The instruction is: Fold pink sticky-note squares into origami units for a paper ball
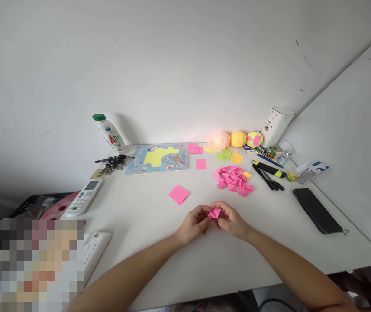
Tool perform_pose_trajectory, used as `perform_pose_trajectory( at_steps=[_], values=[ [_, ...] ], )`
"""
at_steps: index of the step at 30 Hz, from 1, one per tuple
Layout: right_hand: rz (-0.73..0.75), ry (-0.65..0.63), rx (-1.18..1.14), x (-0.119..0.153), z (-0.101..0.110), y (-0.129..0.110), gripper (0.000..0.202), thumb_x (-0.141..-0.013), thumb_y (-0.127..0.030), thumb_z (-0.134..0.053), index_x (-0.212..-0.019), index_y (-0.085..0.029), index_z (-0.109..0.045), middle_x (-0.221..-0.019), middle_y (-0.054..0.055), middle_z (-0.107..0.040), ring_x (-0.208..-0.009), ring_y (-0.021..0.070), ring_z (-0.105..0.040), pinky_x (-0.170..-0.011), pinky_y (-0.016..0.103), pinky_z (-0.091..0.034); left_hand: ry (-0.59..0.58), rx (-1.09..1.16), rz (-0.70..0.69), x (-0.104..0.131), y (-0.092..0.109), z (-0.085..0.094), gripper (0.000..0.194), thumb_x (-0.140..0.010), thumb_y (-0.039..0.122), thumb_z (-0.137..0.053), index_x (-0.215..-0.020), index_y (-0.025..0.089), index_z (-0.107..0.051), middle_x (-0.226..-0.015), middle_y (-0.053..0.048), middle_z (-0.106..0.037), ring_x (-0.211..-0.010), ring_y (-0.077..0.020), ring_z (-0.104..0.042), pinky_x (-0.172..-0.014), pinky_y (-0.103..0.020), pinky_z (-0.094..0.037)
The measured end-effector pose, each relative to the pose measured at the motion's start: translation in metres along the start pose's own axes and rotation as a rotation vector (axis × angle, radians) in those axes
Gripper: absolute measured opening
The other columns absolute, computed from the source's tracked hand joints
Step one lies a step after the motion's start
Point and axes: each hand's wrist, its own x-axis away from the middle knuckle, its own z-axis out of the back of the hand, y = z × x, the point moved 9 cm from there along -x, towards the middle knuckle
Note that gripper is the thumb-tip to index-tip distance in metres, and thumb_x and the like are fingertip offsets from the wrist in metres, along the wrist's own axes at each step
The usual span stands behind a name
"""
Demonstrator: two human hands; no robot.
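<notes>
Between both hands, over the near middle of the white table, is a small folded pink paper piece. My left hand pinches its left side, and my right hand grips its right side with the fingers closed. A flat stack of pink square paper lies beyond my left hand. Past my right hand sits a heap of folded pink pieces. One pink square rests farther back, near more pink sheets, green paper and orange paper.
Three paper balls stand by the wall. Scissors, a cutter and a black case lie right. Left are a bottle, keys, a remote and a blue sheet.
</notes>
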Motion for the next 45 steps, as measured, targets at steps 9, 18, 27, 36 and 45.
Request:
perform_pose_trajectory(
  at_steps=[9,18,27,36,45],
  values=[
    [-0.012,-0.001,-0.020,0.000,-0.001,-0.001,0.013,-0.077,-0.017,-0.051,-0.089,-0.021,-0.050,-0.070,-0.004,-0.050,-0.056,0.0098,-0.047,-0.055,0.023,-0.041,-0.028,0.008,0.028,0.002,0.003,-0.004,0.027,-0.078,0.037,-0.059,-0.090,0.015,-0.049,-0.074,-0.002,-0.061,-0.054,-0.0073,-0.048,-0.048,-0.021,-0.039],
    [0.000,0.011,-0.032,-0.002,0.002,0.002,0.006,-0.080,-0.022,-0.052,-0.084,-0.020,-0.047,-0.065,-0.004,-0.050,-0.057,0.0108,-0.048,-0.055,0.024,-0.041,-0.069,0.086,0.016,0.003,0.005,-0.006,0.026,-0.080,0.038,-0.057,-0.084,0.017,-0.043,-0.066,0.002,-0.055,-0.053,-0.0072,-0.047,-0.050,-0.022,-0.039],
    [0.021,-0.015,-0.122,0.001,0.001,-0.008,0.028,-0.081,-0.030,-0.056,-0.105,-0.022,-0.045,-0.075,-0.002,-0.053,-0.060,0.0111,-0.052,-0.061,0.028,-0.045,-0.071,0.090,0.011,0.002,0.001,-0.004,0.025,-0.082,0.040,-0.055,-0.085,0.018,-0.042,-0.069,0.001,-0.056,-0.055,-0.0087,-0.051,-0.050,-0.022,-0.039],
    [0.051,0.024,-0.057,0.001,0.004,-0.015,0.019,-0.087,-0.037,-0.050,-0.093,-0.020,-0.050,-0.065,-0.003,-0.052,-0.058,0.0118,-0.050,-0.059,0.027,-0.044,-0.028,0.064,0.004,0.000,0.004,-0.002,0.027,-0.083,0.043,-0.052,-0.084,0.019,-0.041,-0.065,0.003,-0.053,-0.052,-0.0083,-0.050,-0.048,-0.022,-0.040],
    [0.093,0.059,0.065,0.002,0.008,-0.018,0.020,-0.087,-0.038,-0.050,-0.090,-0.019,-0.056,-0.061,-0.003,-0.052,-0.056,0.0112,-0.050,-0.056,0.024,-0.044,0.018,0.105,0.008,-0.001,0.002,0.003,0.030,-0.081,0.046,-0.052,-0.087,0.019,-0.040,-0.063,0.004,-0.054,-0.049,-0.0090,-0.052,-0.046,-0.023,-0.042]
  ],
)
